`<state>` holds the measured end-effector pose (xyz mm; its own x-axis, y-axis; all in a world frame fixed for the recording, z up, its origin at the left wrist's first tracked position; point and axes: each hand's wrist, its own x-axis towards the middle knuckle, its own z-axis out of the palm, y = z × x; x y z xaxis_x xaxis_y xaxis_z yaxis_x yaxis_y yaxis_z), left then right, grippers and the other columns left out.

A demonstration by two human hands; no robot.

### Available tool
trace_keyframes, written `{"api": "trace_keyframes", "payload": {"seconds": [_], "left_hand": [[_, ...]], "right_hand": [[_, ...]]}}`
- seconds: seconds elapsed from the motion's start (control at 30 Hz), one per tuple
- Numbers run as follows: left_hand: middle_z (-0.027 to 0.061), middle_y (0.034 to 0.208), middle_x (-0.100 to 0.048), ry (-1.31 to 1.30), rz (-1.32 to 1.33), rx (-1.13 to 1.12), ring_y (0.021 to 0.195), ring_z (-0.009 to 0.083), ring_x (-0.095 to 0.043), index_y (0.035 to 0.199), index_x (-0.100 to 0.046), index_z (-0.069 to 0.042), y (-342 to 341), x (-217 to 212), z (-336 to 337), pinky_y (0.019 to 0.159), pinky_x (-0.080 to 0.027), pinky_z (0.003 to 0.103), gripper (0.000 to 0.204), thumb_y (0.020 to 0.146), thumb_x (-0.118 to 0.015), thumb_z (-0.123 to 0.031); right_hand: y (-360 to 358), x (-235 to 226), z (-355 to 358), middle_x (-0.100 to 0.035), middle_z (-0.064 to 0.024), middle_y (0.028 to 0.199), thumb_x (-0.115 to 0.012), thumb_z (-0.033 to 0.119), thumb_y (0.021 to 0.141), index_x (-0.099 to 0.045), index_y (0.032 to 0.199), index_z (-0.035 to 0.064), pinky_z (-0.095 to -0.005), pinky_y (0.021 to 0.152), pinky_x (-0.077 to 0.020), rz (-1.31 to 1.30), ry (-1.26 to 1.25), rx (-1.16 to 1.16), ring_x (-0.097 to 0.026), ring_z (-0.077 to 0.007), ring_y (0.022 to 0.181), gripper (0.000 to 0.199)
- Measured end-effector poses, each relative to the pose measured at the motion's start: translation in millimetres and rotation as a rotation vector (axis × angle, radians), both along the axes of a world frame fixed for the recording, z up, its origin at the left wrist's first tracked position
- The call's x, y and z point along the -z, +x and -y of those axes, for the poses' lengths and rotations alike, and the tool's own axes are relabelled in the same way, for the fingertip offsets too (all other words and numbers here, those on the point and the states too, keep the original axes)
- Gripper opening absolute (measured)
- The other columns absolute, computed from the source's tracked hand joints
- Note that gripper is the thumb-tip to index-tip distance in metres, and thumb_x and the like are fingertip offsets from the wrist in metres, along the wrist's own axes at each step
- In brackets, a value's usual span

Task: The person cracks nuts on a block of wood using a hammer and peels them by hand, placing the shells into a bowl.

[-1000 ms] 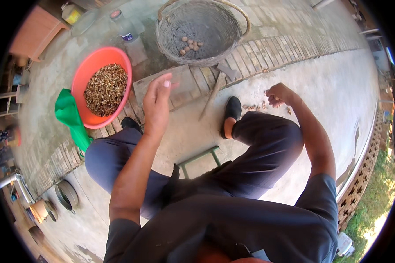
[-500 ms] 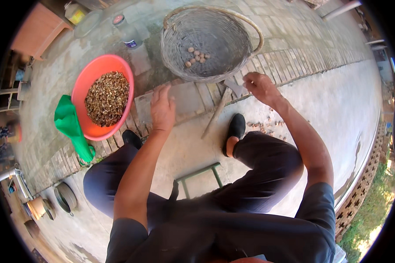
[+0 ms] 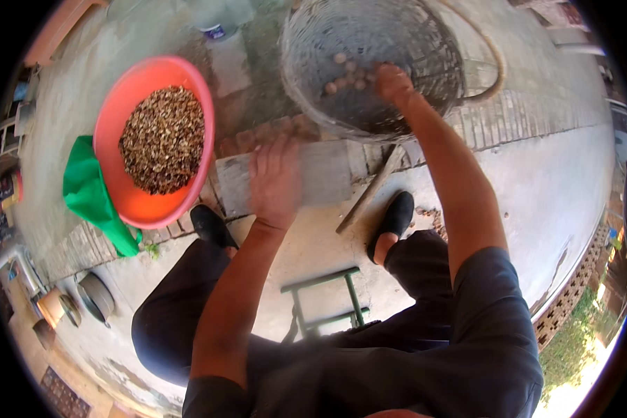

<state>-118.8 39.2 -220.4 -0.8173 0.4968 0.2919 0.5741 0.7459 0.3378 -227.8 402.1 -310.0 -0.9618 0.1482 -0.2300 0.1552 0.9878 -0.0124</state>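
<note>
My right hand (image 3: 395, 83) reaches into a grey wicker basket (image 3: 306, 111) with a tall handle. It is beside several round brown nuts, which look like walnuts (image 3: 350, 75), on the basket's bottom. The fingers point down and are blurred, so any grip is hidden. My left hand (image 3: 275, 182), smeared by motion, is over a flat grey slab (image 3: 324, 174) with its fingers stretched out and nothing visible in them. A hammer-like tool with a wooden handle (image 3: 370, 191) lies right of the slab, its head partly hidden by the basket.
On the left, a red plastic basin (image 3: 202, 97) holds broken nut pieces (image 3: 161, 143), with green cloth (image 3: 94, 188) against its side. A jar (image 3: 216, 31) stands behind. Shell bits (image 3: 435, 223) lie by my right shoe (image 3: 396, 217). A green metal frame (image 3: 320, 282) is between my legs.
My right hand has moved from beside the basket's near rim into it, next to the nuts. The left hand has shifted slightly right over the slab. The view has also shifted.
</note>
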Motion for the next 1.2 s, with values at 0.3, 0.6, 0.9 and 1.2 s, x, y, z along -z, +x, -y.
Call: {"api": "trace_keyframes", "payload": {"seconds": [0.3, 0.6, 0.9, 1.2], "left_hand": [[0.0100, 0.131, -0.059, 0.045, -0.034, 0.059, 0.130, 0.0289, -0.052, 0.121, -0.066, -0.007, -2, -1, -4, 0.111, -0.042, 0.047, 0.037, 0.084, -0.062, -0.008], [0.0107, 0.128, -0.062, 0.254, 0.025, 0.277, 0.124, 0.0282, -0.056, 0.116, -0.068, -0.005, 27, -6, -19, 0.110, -0.045, 0.043, 0.039, 0.077, -0.065, -0.006], [0.0139, 0.124, -0.063, 1.006, 0.926, -0.100, 0.119, 0.0295, -0.060, 0.123, -0.063, 0.000, 35, -40, -11, 0.106, -0.048, 0.041, 0.038, 0.104, -0.057, -0.032], [0.0217, 0.130, -0.056, 1.637, 1.449, -0.011, 0.120, 0.0313, -0.057, 0.136, -0.046, 0.009, 11, -158, 27, 0.108, -0.048, 0.044, 0.068, 0.105, -0.049, -0.051]], "right_hand": [[-12, 41, 12, -0.064, -0.0242, 0.126, -0.062, 0.018, 0.093, -0.065, 0.124, 0.0118, -0.0524, 0.097, -0.0527, 0.054, -0.072, 0.019, -0.062, -0.0433, 0.119, 0.031], [10, -27, 24, -0.067, -0.0259, 0.115, -0.058, 0.015, 0.091, -0.067, 0.113, 0.0063, -0.0491, 0.092, -0.0526, -0.098, -0.207, 0.026, -0.064, -0.0452, 0.109, 0.025], [98, -167, 97, -0.070, -0.0204, 0.108, -0.071, 0.011, 0.087, -0.065, 0.115, 0.0019, -0.0422, 0.084, -0.0537, -0.341, -0.660, 0.041, -0.068, -0.0372, 0.093, 0.030], [175, -298, 210, -0.068, -0.0174, 0.104, -0.073, 0.004, 0.083, -0.064, 0.117, 0.0023, -0.0378, 0.079, -0.0554, -0.467, -0.862, -0.133, -0.068, -0.0291, 0.088, 0.035]]}}
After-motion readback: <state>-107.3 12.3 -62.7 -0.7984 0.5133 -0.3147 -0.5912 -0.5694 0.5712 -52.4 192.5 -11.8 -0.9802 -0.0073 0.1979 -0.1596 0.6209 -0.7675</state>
